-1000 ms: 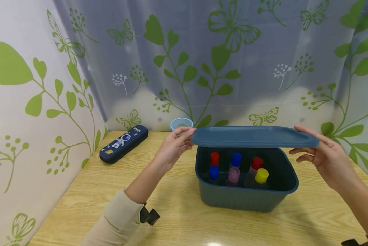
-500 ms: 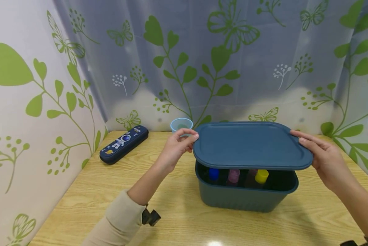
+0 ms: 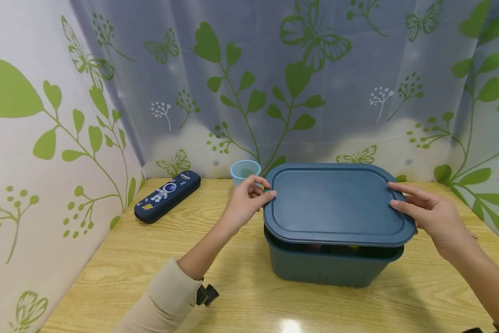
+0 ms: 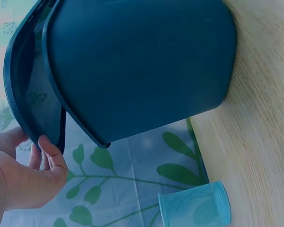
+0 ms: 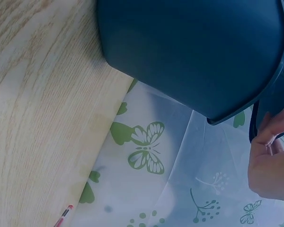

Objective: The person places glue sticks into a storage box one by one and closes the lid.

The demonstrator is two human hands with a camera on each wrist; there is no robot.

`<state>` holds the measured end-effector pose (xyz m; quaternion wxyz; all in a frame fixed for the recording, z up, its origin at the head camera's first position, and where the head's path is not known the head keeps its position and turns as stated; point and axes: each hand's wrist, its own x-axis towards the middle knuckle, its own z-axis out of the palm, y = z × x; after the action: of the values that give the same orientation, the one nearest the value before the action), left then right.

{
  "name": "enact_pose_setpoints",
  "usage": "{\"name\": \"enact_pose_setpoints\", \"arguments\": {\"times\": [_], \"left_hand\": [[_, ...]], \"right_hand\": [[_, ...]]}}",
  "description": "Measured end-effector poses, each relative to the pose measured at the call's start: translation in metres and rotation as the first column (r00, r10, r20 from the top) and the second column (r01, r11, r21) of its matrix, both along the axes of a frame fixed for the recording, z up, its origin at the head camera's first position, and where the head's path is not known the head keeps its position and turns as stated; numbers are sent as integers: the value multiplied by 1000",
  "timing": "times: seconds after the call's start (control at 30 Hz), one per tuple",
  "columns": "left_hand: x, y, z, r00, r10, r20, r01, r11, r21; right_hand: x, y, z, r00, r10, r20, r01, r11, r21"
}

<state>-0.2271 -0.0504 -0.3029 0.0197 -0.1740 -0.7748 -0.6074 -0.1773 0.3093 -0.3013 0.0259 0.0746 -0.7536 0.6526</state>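
A flat blue lid (image 3: 337, 203) hangs just above the dark blue-green storage box (image 3: 328, 268), tilted so a gap shows along the front. My left hand (image 3: 247, 201) pinches the lid's left edge between thumb and fingers. At the opposite end my right hand (image 3: 434, 215) grips the right edge, its thumb on top. Through the gap I glimpse a yellow cap (image 3: 353, 247); most of the box's contents are hidden. The left wrist view has the lid (image 4: 19, 94) apart from the rim of the box (image 4: 142, 71).
Behind my left hand stands a light blue mesh cup (image 3: 244, 170). A dark pencil case (image 3: 168, 196) with an astronaut print lies at the back left of the wooden table (image 3: 149, 277). A pen or pencil (image 5: 64, 215) lies right of the box. Patterned curtains (image 3: 241, 92) enclose the table.
Both hands have tipped the lid's front edge down over the box, so its top faces me more. The coloured caps inside, visible before, are now mostly covered.
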Motion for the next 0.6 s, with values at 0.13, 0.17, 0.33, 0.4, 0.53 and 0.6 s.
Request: {"name": "enact_pose_setpoints", "arguments": {"times": [0.13,0.17,0.33,0.4,0.53,0.6], "left_hand": [[1,2,-2,997,-1,-73,-10,989,-150],[2,2,-2,995,-8,-98,-11,983,-184],[4,5,-6,976,-20,-217,-61,931,-360],[5,6,-7,968,-21,-251,-93,897,-432],[7,8,-9,959,-23,-284,-143,825,-546],[8,8,-10,958,-17,-286,-160,796,-584]], "right_hand": [[1,-1,0,998,-69,6,66,967,245],[2,-1,0,997,-83,-3,80,950,302],[2,-5,-2,990,-94,-109,137,846,516],[3,-7,-3,983,-85,-164,166,792,587],[2,-11,-7,963,-55,-262,230,675,701],[1,-13,-9,956,-35,-291,249,620,744]]}}
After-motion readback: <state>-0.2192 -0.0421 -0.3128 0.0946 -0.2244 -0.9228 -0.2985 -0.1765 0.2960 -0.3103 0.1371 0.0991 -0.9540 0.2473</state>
